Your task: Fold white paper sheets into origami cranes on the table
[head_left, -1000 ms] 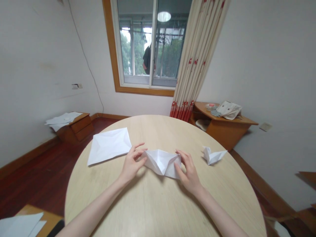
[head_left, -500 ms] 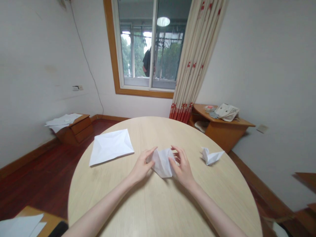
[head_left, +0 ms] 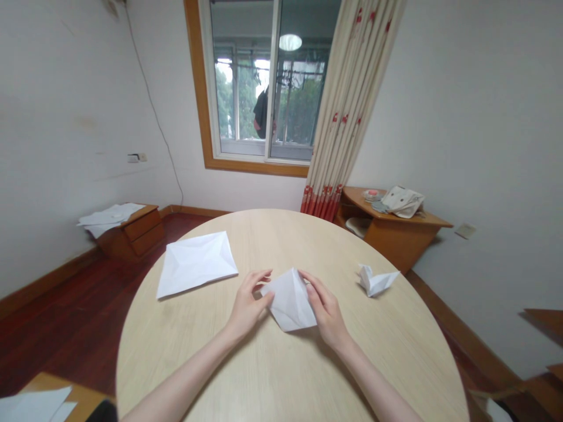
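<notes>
A partly folded sheet of white paper [head_left: 292,305] is held between my two hands just above the middle of the round table [head_left: 281,375]. My left hand [head_left: 251,300] pinches its left edge, thumb in front and fingers curled behind. On the opposite side, my right hand [head_left: 324,305] grips the paper's right edge with the thumb on its face. Creases run from its upper point, and the lower edge comes to a blunt corner. To the right lies a folded paper bird [head_left: 377,282]. A stack of creased white paper [head_left: 197,262] rests on the table's left.
A wooden desk [head_left: 396,234] with a cloth bag [head_left: 403,201] stands behind the table at right. Papers lie on a low drawer cabinet [head_left: 143,228] at far left. More sheets [head_left: 35,404] lie on a surface at lower left. A curtain [head_left: 343,117] hangs beside the window.
The paper in my hands has been turned and flattened, showing a broader face with a point at the top. My right hand's fingers have drawn closer against its edge.
</notes>
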`<state>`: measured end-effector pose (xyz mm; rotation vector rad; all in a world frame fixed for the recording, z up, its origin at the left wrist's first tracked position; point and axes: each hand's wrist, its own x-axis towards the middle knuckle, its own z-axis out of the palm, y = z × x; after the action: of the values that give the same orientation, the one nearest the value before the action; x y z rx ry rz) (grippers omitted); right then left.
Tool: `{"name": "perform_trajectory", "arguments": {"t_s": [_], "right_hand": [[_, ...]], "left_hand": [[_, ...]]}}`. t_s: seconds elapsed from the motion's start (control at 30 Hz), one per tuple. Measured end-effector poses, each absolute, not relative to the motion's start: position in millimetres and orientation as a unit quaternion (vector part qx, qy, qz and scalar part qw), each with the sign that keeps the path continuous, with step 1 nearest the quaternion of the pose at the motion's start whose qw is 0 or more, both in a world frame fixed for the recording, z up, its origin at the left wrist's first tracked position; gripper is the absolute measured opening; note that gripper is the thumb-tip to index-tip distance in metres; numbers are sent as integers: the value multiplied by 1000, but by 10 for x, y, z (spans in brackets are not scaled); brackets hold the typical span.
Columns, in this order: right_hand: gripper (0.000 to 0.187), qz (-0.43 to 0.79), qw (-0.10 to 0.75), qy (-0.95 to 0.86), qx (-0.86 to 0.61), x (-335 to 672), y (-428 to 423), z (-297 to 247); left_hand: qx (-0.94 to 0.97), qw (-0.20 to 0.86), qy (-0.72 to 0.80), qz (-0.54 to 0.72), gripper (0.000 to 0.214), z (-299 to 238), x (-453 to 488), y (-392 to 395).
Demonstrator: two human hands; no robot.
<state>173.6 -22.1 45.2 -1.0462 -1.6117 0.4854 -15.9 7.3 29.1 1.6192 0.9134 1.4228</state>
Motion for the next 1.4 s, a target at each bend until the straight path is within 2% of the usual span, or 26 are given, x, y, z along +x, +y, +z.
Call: {"name": "perform_trajectory", "arguments": {"t_s": [0.17, 0.4, 0.6, 0.8, 1.0, 1.13, 1.3, 1.4], "right_hand": [[43, 235, 509, -688, -460, 1784, -301, 497], [63, 213, 496, -697, -472, 1791, -337, 544], [49, 167, 498, -681, -510, 1737, -359, 525], [48, 150, 490, -689, -512, 1765, -351, 528], [50, 219, 485, -689, -492, 1752, -368, 552], [48, 216, 506, -673, -494, 1749, -362, 536], [54, 279, 566, -608, -482, 1716, -333, 498], [59, 330, 604, -557, -465, 1697, -295, 462]], "left_hand": [[642, 375, 360, 564, 31, 336, -160, -12], [662, 308, 356, 583, 29, 319, -116, -91], [671, 301, 332, 590, 29, 268, -96, -112], [677, 304, 306, 596, 38, 252, -66, -139], [670, 351, 332, 564, 45, 233, -40, -177], [649, 383, 344, 560, 59, 156, -40, -137], [589, 521, 354, 506, 80, 84, -15, -66], [537, 584, 344, 502, 80, 95, 6, -48]]}}
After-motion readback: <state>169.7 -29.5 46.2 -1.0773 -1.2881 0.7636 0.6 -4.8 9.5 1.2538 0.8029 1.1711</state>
